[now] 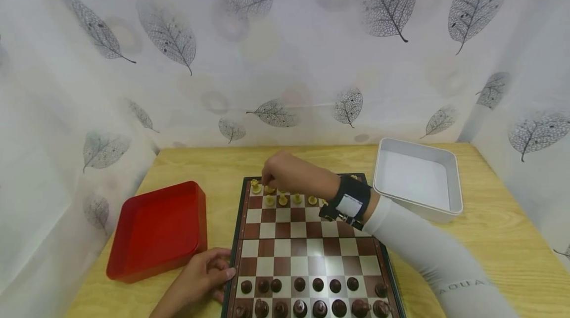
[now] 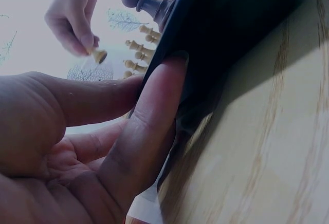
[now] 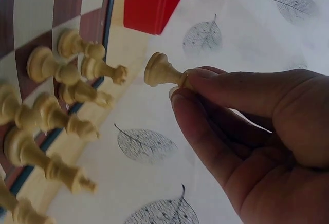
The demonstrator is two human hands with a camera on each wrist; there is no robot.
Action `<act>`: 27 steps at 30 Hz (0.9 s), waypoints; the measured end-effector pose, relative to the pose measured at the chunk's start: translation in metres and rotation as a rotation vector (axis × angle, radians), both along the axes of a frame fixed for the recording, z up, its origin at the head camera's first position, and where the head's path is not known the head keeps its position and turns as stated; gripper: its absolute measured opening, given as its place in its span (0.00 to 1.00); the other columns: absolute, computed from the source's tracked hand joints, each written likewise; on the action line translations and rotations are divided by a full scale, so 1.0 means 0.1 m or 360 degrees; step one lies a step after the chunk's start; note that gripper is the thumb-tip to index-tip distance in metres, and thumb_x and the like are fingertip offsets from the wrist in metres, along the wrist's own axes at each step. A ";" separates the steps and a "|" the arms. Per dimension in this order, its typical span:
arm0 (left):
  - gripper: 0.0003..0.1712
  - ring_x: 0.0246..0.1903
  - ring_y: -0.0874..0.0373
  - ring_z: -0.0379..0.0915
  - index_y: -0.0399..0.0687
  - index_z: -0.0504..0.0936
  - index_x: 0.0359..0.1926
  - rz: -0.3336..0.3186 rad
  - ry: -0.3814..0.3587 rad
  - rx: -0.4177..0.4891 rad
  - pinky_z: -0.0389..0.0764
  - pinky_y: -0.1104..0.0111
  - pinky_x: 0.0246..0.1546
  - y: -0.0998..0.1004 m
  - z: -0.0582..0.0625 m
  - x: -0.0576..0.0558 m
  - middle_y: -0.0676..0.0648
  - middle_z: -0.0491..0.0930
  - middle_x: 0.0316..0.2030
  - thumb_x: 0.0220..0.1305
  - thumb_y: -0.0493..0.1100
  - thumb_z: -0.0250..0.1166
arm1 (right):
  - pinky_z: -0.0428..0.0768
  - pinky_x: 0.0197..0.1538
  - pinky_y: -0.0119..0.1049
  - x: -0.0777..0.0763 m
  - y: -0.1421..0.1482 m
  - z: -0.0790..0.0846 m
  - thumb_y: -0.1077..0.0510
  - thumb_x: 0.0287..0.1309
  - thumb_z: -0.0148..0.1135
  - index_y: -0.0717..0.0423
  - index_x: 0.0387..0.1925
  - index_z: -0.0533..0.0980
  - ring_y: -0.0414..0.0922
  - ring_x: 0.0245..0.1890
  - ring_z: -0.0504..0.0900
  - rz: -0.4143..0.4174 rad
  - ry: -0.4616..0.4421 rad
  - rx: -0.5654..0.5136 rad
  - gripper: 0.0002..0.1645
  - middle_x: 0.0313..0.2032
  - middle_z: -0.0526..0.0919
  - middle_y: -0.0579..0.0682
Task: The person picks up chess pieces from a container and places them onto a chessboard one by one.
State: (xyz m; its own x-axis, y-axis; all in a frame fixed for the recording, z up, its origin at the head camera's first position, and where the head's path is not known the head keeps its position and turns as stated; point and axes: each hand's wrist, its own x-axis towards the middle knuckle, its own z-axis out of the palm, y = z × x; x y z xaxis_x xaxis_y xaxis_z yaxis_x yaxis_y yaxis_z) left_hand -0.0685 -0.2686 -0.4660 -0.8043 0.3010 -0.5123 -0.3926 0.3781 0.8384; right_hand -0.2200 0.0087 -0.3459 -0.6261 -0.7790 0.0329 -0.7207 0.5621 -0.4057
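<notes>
My right hand (image 1: 289,172) is raised over the far left part of the chessboard (image 1: 307,231). Its thumb and fingertips pinch a cream chess pawn (image 3: 163,72) by the top, which they hide; the pawn's base points away from the hand in the right wrist view. Cream pieces (image 3: 46,162) stand below it at the board's far end. At the near left edge, my left hand (image 1: 200,276) grips the board's dark rim, with thumb and a finger around it in the left wrist view. Two rows of dark brown pieces (image 1: 300,284) stand on the board's near end.
A red tray (image 1: 202,224) lies left of the board, close to my left hand. At the back right stands a white tray (image 1: 455,179), beside my right forearm. The wooden table (image 1: 222,164) meets a leaf-patterned cloth (image 1: 276,130) behind and at the sides.
</notes>
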 end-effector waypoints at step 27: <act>0.41 0.35 0.53 0.83 0.26 0.66 0.70 0.0011 -0.0031 0.0041 0.91 0.55 0.34 0.00 -0.03 0.01 0.42 0.82 0.40 0.66 0.45 0.72 | 0.81 0.38 0.21 -0.06 -0.49 -0.48 0.67 0.68 0.63 0.52 0.30 0.91 0.35 0.32 0.86 0.0124 0.0048 0.0192 0.16 0.37 0.92 0.46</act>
State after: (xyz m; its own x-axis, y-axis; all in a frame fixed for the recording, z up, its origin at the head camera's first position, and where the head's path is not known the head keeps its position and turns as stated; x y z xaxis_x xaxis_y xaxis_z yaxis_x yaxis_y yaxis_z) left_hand -0.0679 -0.2688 -0.4686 -0.7964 0.3085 -0.5201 -0.4115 0.3536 0.8400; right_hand -0.2257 -0.0399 -0.3940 -0.5639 -0.8246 -0.0457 -0.7748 0.5474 -0.3161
